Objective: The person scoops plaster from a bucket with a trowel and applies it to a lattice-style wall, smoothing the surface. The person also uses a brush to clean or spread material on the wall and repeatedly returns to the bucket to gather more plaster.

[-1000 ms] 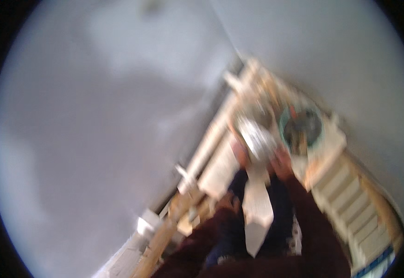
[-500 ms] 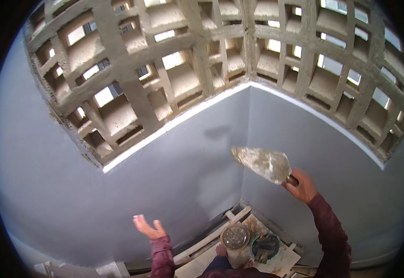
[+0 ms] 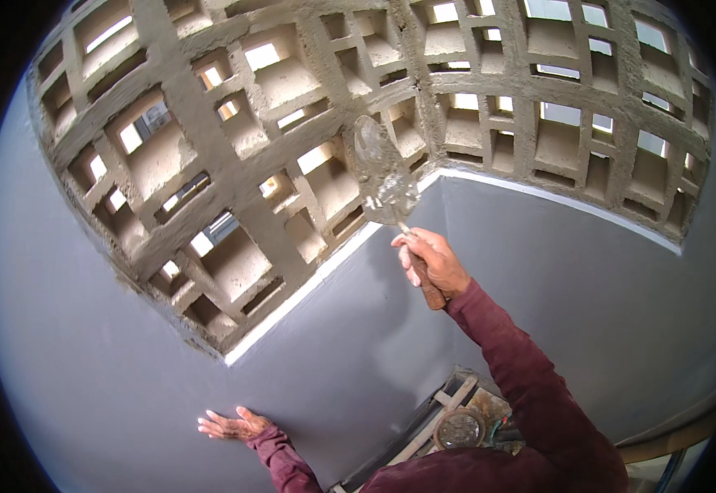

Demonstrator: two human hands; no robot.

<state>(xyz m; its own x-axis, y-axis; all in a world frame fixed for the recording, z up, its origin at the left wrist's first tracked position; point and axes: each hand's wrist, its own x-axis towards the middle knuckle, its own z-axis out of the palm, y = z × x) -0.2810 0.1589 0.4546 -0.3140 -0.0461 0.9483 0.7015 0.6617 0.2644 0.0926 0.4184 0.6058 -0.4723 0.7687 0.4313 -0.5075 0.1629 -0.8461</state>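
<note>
Reaching out at the lower left, left hand (image 3: 236, 424) empty, fingers extended and slightly spread, thumb apart, laid against or just off the grey wall (image 3: 313, 386); impossible to tell which. Above and further right, concrete lattice (image 3: 251, 185) with rectangular openings, edged below by a white ledge (image 3: 300, 294). Near the middle, raised in front of the lattice, trowel (image 3: 391, 197), broad blade pointing up and a little leftward, smeared with pale residue; contact with the lattice not clear. Just below, right hand (image 3: 436, 264) with fingers wrapped around the wooden handle (image 3: 433, 296), butt end poking out beneath. Probably stiff and sturdy, moderate in weight, tip-heavy if loaded, perhaps slick where smeared; best gripped by the handle, close to the neck, clear of the thin blade edge. Lower down and slightly further right, round bowl (image 3: 461, 411) with greyish contents; beyond, maroon sleeve (image 3: 522, 361) slanting down rightward.
</note>
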